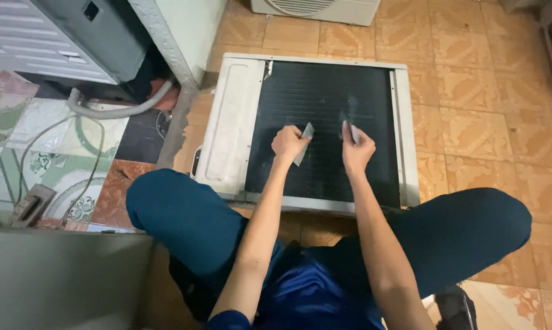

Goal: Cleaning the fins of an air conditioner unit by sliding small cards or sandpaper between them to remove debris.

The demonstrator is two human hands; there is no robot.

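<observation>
The person sits cross-legged on the tiled floor (471, 122) with an air-conditioner outdoor unit (233, 128) lying flat in front of the knees, its dark finned coil (325, 104) facing up — laid that way, I'd judge, so the fins can be reached from above. Everything else I place from that unit.

Over the middle of the coil, the left hand (286, 144) is closed on a small flat grey tool (304, 143), perhaps a fin comb or scraper, its blade angled down toward the fins. Just beside it, toward the unit's right edge, the right hand (356, 150) pinches a second thin grey piece (352, 129) held more upright; it is blurred, so its exact shape is unclear. Both hands hover low, near enough to be touching the fins.

Left of the unit, a grey corrugated hose (114, 110) curls under a grey casing (99, 36). Beyond the unit's far edge sits another white appliance with a round grille (315, 9).
</observation>
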